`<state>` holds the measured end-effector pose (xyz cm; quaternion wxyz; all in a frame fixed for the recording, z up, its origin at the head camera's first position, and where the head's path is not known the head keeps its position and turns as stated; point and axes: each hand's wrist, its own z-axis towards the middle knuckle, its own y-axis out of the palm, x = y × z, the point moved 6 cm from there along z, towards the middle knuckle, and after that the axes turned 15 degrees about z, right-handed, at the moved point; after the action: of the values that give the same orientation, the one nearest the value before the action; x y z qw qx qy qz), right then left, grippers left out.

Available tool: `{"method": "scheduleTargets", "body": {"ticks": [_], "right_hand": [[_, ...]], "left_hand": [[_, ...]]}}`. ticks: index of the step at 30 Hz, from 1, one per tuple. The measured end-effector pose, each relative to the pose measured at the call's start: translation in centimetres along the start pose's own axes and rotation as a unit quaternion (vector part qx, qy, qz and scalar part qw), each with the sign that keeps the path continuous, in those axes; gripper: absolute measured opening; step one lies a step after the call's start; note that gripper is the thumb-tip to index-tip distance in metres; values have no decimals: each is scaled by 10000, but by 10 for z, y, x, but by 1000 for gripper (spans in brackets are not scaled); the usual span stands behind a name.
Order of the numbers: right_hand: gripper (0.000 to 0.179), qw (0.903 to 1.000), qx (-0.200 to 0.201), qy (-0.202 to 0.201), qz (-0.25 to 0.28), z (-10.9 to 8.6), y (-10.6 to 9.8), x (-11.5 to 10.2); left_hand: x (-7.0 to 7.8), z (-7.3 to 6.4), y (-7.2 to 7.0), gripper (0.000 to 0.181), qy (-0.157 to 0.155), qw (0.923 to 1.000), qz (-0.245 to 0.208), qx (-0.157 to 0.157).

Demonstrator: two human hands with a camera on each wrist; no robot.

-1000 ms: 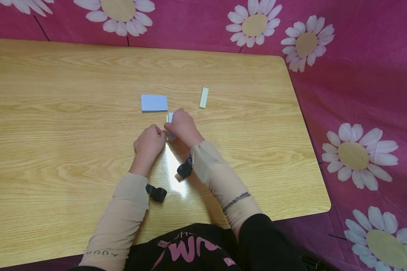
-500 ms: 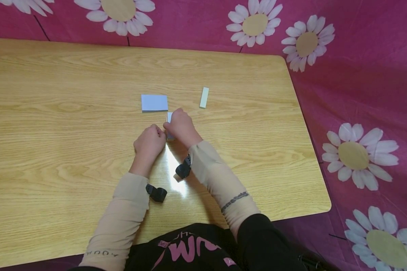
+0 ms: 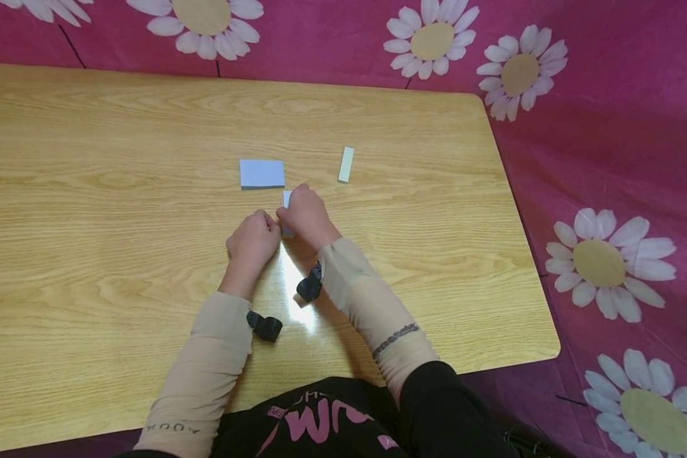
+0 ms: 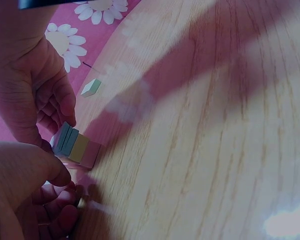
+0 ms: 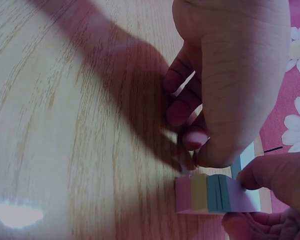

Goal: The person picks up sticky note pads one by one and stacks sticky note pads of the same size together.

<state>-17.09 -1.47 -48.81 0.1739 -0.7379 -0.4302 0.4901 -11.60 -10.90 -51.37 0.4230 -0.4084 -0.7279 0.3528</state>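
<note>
A small stack of narrow paper pads, like sticky notes, lies on the table in front of the person. In the right wrist view, the stack (image 5: 200, 194) shows pink, yellow, teal and lavender layers, the pink against the wood. My right hand (image 3: 308, 215) grips its lavender end between thumb and fingers, covering much of it in the head view. Close beside the stack is my left hand (image 3: 254, 240), fingers curled, thumb tip near the index finger. Nothing plainly shows in that hand; whether it touches the stack I cannot tell.
A blue rectangular pad (image 3: 262, 173) lies just beyond the hands. Further right is a narrow pale green pad (image 3: 346, 165). The wooden table (image 3: 120, 222) ends at a pink flowered cloth (image 3: 332, 38) at the back and right.
The yellow edge seen on the stack's left side a second ago no longer shows in the head view. My right hand has shifted very slightly left; the left hand stays nearly still.
</note>
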Motion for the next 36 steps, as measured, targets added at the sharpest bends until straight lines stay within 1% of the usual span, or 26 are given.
{"method": "scheduleTargets", "body": {"ticks": [6,11,20,26,36], "right_hand": [[34,10000,-29,-45,71,-1,0,0],[32,10000,-51,-33,70,-1,0,0],[28,9997,-88,-26,241,1,1,2],[30,9996,-72,-68,247,2,1,3],[39,9990,172,-279,300,2,-7,12]], "left_hand": [[0,0,0,24,-11,10000,18,-30],[0,0,0,23,5,10000,25,3],[1,0,-1,23,43,10000,24,57],[1,0,-1,23,48,10000,38,45],[1,0,0,20,46,9999,89,-95]]}}
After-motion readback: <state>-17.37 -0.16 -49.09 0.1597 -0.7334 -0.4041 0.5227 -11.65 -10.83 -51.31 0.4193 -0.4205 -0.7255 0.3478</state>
